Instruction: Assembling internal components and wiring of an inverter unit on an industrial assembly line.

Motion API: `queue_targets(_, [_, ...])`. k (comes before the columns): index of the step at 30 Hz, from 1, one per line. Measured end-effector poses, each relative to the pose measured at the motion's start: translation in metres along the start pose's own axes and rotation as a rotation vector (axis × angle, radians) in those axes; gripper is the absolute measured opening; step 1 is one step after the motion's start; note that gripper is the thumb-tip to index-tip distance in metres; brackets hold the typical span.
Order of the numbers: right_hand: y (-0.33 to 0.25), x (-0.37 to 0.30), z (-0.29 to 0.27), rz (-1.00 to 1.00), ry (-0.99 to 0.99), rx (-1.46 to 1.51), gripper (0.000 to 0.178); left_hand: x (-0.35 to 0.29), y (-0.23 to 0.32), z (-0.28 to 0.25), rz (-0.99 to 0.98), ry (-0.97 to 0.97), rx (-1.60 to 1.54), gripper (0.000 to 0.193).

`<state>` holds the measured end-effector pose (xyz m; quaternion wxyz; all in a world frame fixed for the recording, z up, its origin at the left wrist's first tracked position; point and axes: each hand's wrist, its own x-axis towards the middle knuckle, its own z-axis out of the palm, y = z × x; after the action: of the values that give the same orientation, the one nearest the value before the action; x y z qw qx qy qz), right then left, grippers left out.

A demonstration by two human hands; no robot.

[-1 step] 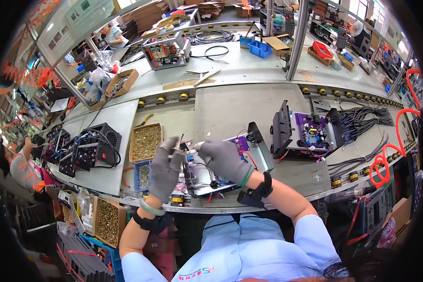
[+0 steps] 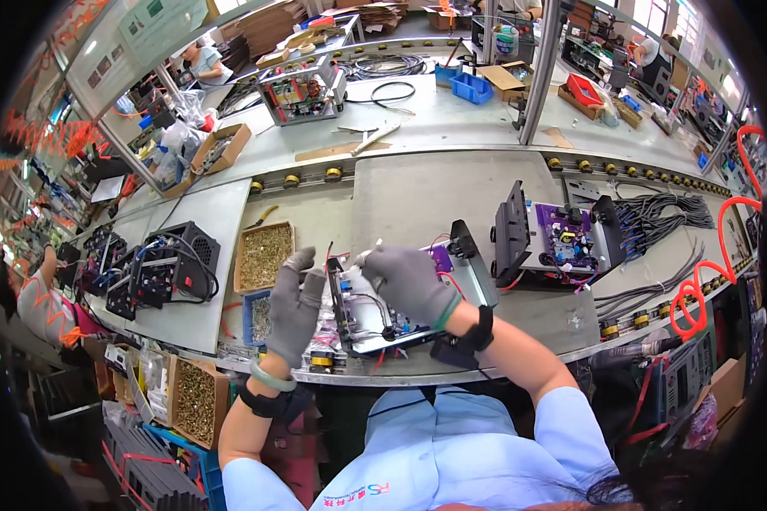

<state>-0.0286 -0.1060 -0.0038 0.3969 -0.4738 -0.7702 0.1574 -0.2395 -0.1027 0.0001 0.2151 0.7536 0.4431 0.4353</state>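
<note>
Both my hands wear grey gloves. In front of me lies an open metal equipment chassis (image 2: 371,342) with black end panels, a purple circuit board (image 2: 440,258) and loose wires. My right hand (image 2: 407,285) is over the chassis, with thumb and fingers pinched together near its left end. What it pinches, if anything, is too small to make out. My left hand (image 2: 294,311) hovers just left of the chassis, fingers curled toward the thumb; its contents are hidden. Beside it sit a cardboard tray of brass-coloured screws (image 2: 264,255) and a blue bin of small silver parts (image 2: 256,317).
A second open chassis (image 2: 562,234) stands to the right, next to bundled grey cables (image 2: 665,213). Black-cased units (image 2: 175,264) stand on the left. A coiled red air hose (image 2: 699,289) hangs at the right. Yellow-handled pliers (image 2: 267,215) lie behind the screw tray.
My left hand has shifted slightly left, away from the chassis. The right hand's fingertips have moved a little to the right and up. The chassis stays in place.
</note>
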Motion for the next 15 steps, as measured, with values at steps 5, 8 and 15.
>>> queue_targets(5, [0.008,0.016,0.022,-0.013,-0.110,-0.268,0.008,-0.012,0.002,-0.003,-0.456,-0.489,0.141,0.048])
queue_targets(8, [0.007,0.018,0.025,-0.033,-0.129,-0.363,0.007,-0.007,0.008,-0.007,-0.469,-0.552,0.047,0.047])
queue_targets(15, [0.010,0.015,0.030,-0.069,-0.111,-0.367,0.008,-0.011,0.006,-0.005,-0.399,-0.527,0.160,0.045])
